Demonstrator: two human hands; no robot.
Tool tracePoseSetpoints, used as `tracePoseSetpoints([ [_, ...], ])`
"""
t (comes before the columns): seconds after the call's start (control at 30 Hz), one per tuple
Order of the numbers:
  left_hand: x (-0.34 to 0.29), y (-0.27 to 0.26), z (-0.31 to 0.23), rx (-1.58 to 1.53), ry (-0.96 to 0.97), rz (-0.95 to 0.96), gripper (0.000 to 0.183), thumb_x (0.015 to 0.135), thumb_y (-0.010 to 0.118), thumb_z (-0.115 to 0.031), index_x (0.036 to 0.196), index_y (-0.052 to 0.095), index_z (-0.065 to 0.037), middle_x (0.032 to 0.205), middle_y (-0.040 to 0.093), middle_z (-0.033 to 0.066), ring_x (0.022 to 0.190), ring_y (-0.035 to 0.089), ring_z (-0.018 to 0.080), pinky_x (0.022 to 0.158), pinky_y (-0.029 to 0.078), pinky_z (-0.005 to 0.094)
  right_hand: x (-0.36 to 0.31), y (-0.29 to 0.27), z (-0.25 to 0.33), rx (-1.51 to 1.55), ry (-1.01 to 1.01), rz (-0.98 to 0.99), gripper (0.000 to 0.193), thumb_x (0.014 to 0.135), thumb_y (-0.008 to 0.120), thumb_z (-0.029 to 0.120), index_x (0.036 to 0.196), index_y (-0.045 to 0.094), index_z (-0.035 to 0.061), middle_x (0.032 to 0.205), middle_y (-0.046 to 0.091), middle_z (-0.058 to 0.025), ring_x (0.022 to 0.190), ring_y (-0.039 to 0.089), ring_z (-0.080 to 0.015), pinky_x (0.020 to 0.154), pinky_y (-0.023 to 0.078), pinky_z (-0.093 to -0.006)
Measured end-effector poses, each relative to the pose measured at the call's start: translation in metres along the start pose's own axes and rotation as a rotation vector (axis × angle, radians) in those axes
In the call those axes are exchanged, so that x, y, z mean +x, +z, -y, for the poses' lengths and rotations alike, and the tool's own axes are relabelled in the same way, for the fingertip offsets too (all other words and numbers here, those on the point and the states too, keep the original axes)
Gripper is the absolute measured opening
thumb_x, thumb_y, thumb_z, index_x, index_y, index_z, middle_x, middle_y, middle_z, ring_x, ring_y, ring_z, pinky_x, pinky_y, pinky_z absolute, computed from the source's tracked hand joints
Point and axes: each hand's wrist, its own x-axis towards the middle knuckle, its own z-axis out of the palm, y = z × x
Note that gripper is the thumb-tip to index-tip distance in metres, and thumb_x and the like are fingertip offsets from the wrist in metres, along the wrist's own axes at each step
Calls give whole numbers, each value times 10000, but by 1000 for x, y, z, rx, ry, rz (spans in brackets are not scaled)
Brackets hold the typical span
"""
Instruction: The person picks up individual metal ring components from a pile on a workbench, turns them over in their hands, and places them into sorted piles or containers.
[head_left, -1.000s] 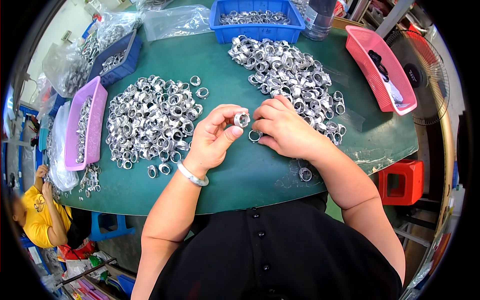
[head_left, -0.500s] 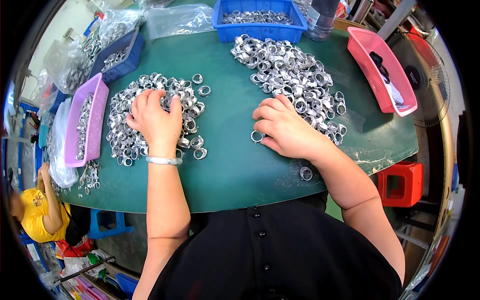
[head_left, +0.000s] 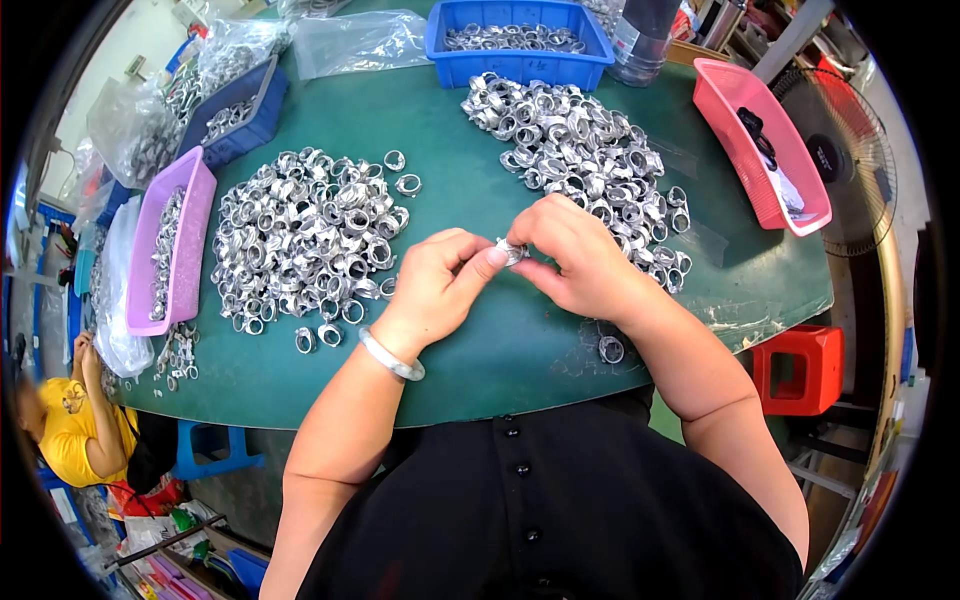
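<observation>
Over the table, between two heaps, my left hand (head_left: pixel 432 288) and my right hand (head_left: pixel 572 252) meet at the fingertips. Both are closed on a small silvery metal ring (head_left: pixel 513 251), thumbs and forefingers pinching it; fingers partly cover it, so I cannot tell whether it is one piece or more. To the left lies a wide heap of silvery rings (head_left: pixel 305 235). Another heap of rings (head_left: pixel 585 145) reaches along the right, partly behind my right hand. One single ring (head_left: pixel 611 349) lies near the table's front edge, below my right wrist.
The green table (head_left: pixel 450 130) carries a blue tray (head_left: pixel 520 68) of rings at the back, a purple basket (head_left: pixel 190 245) and a dark blue tray (head_left: pixel 240 130) at left. A pink basket (head_left: pixel 745 150) stands at right by a fan (head_left: pixel 835 160). A person in yellow (head_left: pixel 85 430) sits far left.
My left hand has come off the left heap and moved right to meet my right hand. Both now pinch a ring between them. Some rings at the left heap's near edge have shifted.
</observation>
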Motion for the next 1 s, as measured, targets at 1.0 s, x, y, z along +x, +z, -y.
tracePoseSetpoints([
  [1.0,2,4,1,141,406,-235,358,667,789,-105,987,634,-73,875,626,62,797,578,237,683,460,335,-2,0,1,228,124,-10,238,727,690,14,942,591,38,861,631,-93,806,627,-266,695,499,-353],
])
